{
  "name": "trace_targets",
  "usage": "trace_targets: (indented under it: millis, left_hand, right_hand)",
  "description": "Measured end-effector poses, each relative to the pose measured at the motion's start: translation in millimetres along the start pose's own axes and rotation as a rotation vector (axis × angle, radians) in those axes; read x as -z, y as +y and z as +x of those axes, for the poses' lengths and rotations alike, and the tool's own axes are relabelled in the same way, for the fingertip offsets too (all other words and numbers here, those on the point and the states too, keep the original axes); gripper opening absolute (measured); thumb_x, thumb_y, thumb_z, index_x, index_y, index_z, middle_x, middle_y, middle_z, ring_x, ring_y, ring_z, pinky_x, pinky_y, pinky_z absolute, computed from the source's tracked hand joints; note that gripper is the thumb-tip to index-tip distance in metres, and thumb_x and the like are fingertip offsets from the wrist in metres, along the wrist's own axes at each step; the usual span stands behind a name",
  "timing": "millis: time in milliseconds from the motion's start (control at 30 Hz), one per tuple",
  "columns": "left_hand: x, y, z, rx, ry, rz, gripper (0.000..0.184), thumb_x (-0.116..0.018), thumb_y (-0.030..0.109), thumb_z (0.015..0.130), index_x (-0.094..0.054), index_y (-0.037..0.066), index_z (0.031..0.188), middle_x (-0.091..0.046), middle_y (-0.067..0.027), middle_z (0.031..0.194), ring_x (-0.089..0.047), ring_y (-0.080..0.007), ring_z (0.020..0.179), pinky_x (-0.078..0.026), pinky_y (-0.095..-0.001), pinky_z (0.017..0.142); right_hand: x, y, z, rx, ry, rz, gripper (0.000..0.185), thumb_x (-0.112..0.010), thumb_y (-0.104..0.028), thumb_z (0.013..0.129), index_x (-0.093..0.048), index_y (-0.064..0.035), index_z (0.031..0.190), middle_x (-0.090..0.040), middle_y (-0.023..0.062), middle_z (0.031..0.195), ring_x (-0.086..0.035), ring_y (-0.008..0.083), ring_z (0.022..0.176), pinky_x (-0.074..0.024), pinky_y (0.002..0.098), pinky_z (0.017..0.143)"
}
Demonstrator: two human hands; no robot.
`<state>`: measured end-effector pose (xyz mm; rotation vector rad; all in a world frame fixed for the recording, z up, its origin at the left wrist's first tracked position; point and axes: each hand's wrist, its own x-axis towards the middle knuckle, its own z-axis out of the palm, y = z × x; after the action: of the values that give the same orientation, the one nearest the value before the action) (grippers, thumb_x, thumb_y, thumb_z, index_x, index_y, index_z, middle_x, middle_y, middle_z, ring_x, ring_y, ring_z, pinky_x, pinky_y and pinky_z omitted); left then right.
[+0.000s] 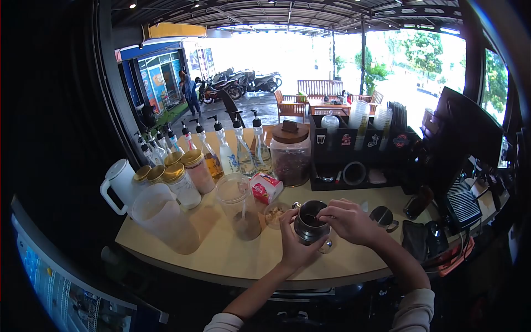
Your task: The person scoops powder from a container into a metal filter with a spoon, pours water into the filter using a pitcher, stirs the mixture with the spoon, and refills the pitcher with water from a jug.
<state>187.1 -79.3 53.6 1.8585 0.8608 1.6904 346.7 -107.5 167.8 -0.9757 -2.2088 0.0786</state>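
My left hand (pixel 298 248) is wrapped around a shiny, dark, round metal cup (pixel 306 233) with an open top, held over the front of the counter. Over its rim, my right hand (pixel 348 220) has its fingers pinched together; whatever they grip is too small or hidden to name. Left of the cup sits a shallow clear dish (pixel 275 216) with light brown bits. Further left stands a tall clear plastic cup (pixel 239 207) holding brown contents and a pale stick-like utensil. A small metal pitcher (pixel 383 217) is right of my right hand.
A frosted jug (pixel 157 213), a white kettle (pixel 119 185), gold-lidded jars (pixel 194 166) and several pump bottles (pixel 243 149) line the left side. Behind are a red-and-white packet (pixel 266 188), a wood-lidded jar (pixel 290 157) and a black cup organizer (pixel 359 135). A monitor (pixel 467 130) stands right.
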Motion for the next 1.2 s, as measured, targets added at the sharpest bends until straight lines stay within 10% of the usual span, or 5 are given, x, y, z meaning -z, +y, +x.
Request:
trace_targets:
  millis: [1200]
  left_hand:
    - [21.5, -13.8, 33.5, 0.179, -0.403, -0.223, 0.101, -0.087, 0.023, 0.057, -0.027, 0.005, 0.137, -0.05, -0.0154, 0.124, -0.051, -0.0259, 0.117, -0.039, -0.0376, 0.102]
  right_hand:
    - [-1.5, 15.0, -11.1, -0.032, 0.14, -0.037, 0.008, -0.06, -0.009, 0.084, -0.058, -0.0012, 0.086, -0.063, 0.0111, 0.082, -0.059, 0.0305, 0.075, -0.0449, 0.0387, 0.072]
